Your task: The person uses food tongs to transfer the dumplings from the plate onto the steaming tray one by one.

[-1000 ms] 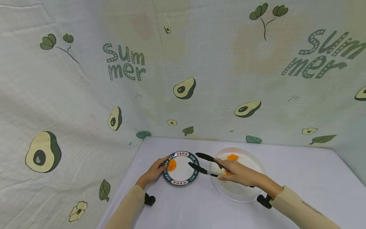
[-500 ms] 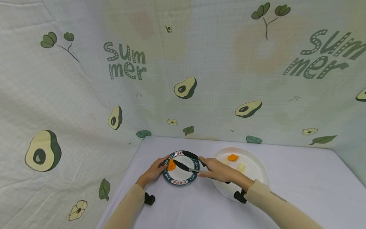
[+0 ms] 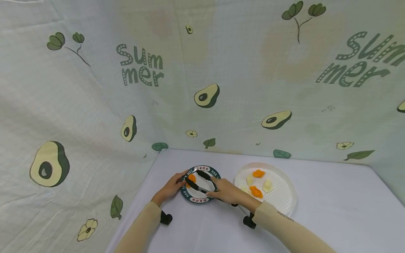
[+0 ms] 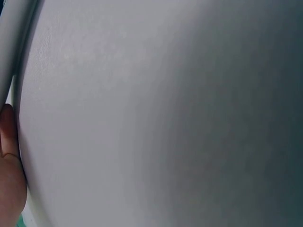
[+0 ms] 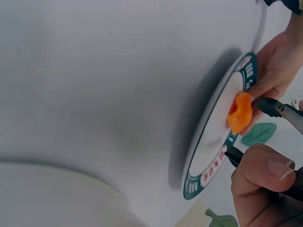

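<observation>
In the head view, my left hand [image 3: 171, 185] holds the left rim of a white plate with a dark green patterned border [image 3: 198, 200]. A lumpy orange piece [image 5: 239, 113] lies on the plate near that hand; the right wrist view shows a hollow in it. My right hand [image 3: 225, 191] grips black-tipped tongs [image 3: 191, 183]. The tongs' arms are spread above the plate, one tip close to the orange piece, with nothing seen between them. In the left wrist view only part of my left hand [image 4: 9, 189] shows at the edge.
Right of the plate stands a round white tray [image 3: 283, 200] with a dotted surface. On it lie orange pieces [image 3: 258, 173] and several pale yellow pieces [image 3: 267, 186]. A printed cloth [image 3: 234, 70] hangs behind and to the left of the white table [image 3: 332, 207].
My right hand has moved left with the tongs, from over the tray to over the plate, uncovering the pieces on the tray. The left hand and plate stay put.
</observation>
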Motion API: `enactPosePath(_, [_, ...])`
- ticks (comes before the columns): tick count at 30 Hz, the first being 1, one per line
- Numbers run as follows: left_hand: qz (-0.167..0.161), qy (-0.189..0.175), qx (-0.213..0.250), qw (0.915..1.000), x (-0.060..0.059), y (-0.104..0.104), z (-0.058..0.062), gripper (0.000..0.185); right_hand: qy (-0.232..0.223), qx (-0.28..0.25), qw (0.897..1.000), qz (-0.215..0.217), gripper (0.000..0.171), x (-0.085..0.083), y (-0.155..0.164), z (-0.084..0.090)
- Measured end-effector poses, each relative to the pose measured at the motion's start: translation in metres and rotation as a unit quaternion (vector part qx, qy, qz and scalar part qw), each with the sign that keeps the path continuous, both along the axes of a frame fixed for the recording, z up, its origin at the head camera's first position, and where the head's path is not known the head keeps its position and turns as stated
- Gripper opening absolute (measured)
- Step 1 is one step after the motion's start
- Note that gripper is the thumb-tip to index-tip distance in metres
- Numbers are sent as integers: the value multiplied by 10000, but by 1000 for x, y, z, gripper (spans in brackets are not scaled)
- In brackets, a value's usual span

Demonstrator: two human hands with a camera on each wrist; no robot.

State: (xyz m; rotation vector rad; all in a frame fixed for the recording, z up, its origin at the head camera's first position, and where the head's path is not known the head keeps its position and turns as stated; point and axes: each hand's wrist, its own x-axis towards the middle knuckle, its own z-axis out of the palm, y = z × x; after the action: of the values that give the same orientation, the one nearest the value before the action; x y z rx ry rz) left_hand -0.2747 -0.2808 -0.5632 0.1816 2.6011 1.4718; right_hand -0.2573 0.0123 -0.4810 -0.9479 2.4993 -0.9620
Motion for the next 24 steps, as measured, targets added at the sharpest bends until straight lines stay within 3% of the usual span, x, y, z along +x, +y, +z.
enactPosePath(9, [-29,19,13,10000,1,0,2,52,30,16,9998,-207,75,8,-13,-12])
enactPosePath(24, [-127,185,-51,9997,1,-1,1,51,-208,-135,9985,-489,71,18,-24,-9])
